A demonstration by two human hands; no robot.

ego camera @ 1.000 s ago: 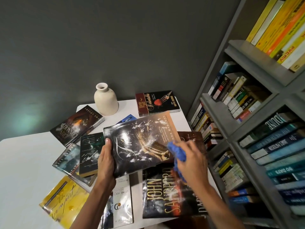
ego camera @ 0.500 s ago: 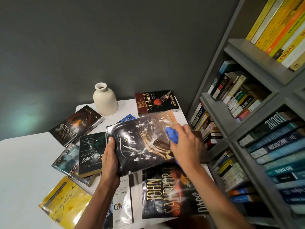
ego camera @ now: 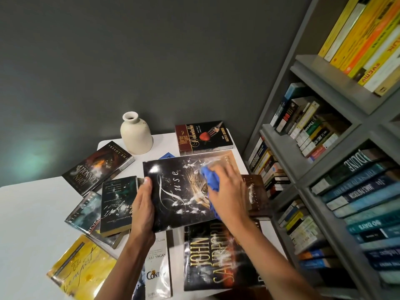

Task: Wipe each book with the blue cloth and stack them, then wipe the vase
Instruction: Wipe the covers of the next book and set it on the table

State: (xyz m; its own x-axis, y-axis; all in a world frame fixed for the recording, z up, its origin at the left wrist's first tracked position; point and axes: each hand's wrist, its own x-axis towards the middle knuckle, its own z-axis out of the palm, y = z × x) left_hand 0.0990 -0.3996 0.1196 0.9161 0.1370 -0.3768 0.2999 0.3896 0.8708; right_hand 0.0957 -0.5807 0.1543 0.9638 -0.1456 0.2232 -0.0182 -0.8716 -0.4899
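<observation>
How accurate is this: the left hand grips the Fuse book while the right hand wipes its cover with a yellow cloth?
Only the colour is wrong: the head view shows a blue cloth. The left hand grips the Fuse book; the right hand wipes its cover.

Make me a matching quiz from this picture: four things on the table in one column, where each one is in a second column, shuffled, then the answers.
Things:
1. vase
2. blue cloth
3. Fuse book
4. yellow Tempest book

Places:
A. gripped at its edge by the left hand
B. lying flat at the near left of the table
C. standing upright at the table's far edge
D. bunched under the right hand

Pairs: 1-C, 2-D, 3-A, 4-B
</observation>
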